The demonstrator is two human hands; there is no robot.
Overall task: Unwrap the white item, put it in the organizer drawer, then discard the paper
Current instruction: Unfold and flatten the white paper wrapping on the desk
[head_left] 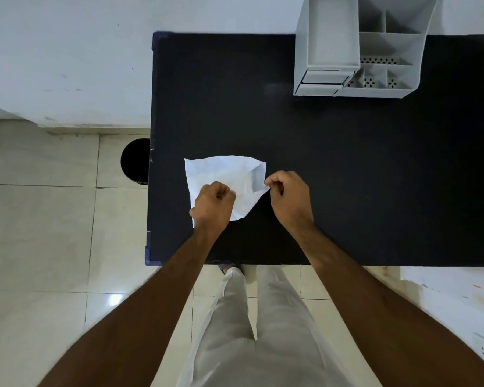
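Note:
A creased sheet of white paper [224,174] lies partly unfolded on the black table [347,169], left of its middle. My left hand [213,205] rests on the sheet's near left part with fingers curled, pinching the paper. My right hand [289,195] pinches the sheet's right corner between thumb and fingertips. The white item itself is not visible; the paper and my hands hide whatever lies inside. A grey plastic organizer [358,48] stands at the table's far right, and its small drawer [323,79] at the front left is pushed in.
A round black bin [134,160] stands on the tiled floor just off the table's left edge. A white wall runs behind the table. My legs are at the table's near edge. A paint-marked white surface [458,297] sits at the lower right.

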